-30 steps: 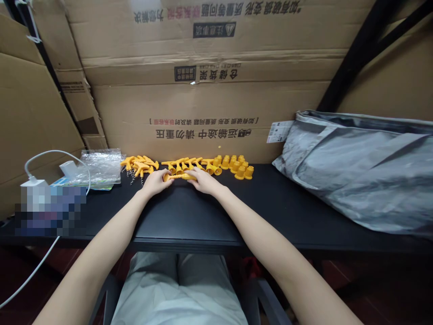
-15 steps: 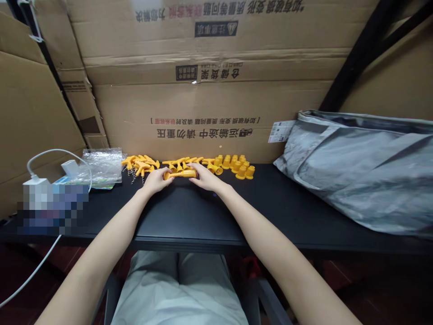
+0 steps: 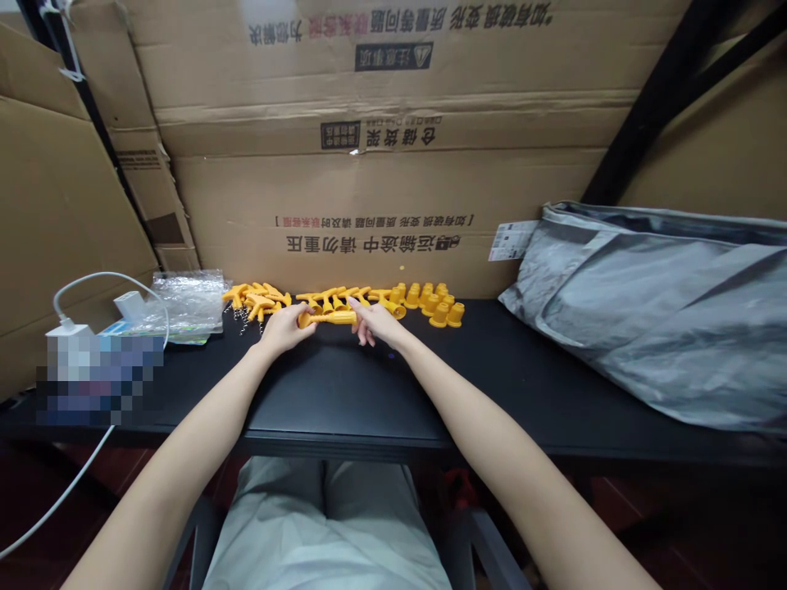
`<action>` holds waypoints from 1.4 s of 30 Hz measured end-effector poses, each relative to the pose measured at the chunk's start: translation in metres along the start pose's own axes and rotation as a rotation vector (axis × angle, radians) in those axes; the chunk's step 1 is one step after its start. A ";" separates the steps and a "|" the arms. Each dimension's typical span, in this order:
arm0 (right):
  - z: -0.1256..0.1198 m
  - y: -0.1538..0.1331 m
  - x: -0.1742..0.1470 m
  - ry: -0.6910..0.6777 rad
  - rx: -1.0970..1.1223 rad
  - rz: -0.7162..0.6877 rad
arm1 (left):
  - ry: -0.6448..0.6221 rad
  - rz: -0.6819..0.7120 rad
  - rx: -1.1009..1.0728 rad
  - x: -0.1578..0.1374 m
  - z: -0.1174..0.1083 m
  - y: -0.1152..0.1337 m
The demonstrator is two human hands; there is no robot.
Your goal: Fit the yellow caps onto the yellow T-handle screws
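While our left hand (image 3: pixel 284 329) grips a corkscrew (image 3: pixel 340 318), our right hand (image 3: pixel 381 322) open, capped corkscrews (image 3: pixel 329 296) look done, bare corkscrews (image 3: pixel 257 303) unfinished

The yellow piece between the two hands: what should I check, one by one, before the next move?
1. Left hand holding the yellow piece by its left end: ok.
2. Right hand gripping the other end: cannot tell; its fingers are at that end, but contact is unclear.
3. Yellow piece lying roughly sideways between the hands: ok.
4. Group of yellow cups on the right standing wide end down on the black table: ok.
5. Yellow handles on the left, with metal spirals, neatly lined up: not ok; they lie heaped.
6. Gray bag well apart from both hands: ok.
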State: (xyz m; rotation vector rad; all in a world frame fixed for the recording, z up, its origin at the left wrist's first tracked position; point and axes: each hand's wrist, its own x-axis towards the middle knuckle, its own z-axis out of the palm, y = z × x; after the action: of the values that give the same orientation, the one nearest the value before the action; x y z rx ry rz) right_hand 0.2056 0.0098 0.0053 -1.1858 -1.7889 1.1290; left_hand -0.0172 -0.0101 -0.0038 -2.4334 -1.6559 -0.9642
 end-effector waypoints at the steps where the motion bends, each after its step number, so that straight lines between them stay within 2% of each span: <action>1: 0.001 0.000 0.001 -0.001 0.005 0.023 | 0.002 -0.001 -0.003 0.000 0.000 0.001; 6: -0.004 0.001 0.001 -0.053 -0.003 0.107 | -0.019 -0.042 0.001 0.001 0.001 0.001; 12: -0.018 0.003 -0.004 -0.134 -0.010 -0.005 | -0.031 -0.086 0.024 0.003 0.003 -0.003; 19: -0.015 0.010 0.004 -0.050 0.006 -0.067 | -0.047 -0.074 0.004 0.002 0.003 -0.002; 33: -0.016 0.011 0.004 -0.050 0.054 -0.041 | -0.037 -0.070 -0.060 0.000 0.001 0.001; 39: -0.012 0.015 0.006 -0.048 0.269 -0.027 | -0.053 -0.052 -0.082 -0.001 0.005 -0.001; 42: -0.010 0.019 0.012 0.013 0.362 -0.099 | -0.024 -0.102 -0.127 0.001 0.005 -0.002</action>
State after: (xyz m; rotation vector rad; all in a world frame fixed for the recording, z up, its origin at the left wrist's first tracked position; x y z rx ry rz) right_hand 0.2169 0.0276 -0.0077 -0.8785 -1.5317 1.3151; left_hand -0.0162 -0.0068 -0.0085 -2.4689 -1.7959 -1.0902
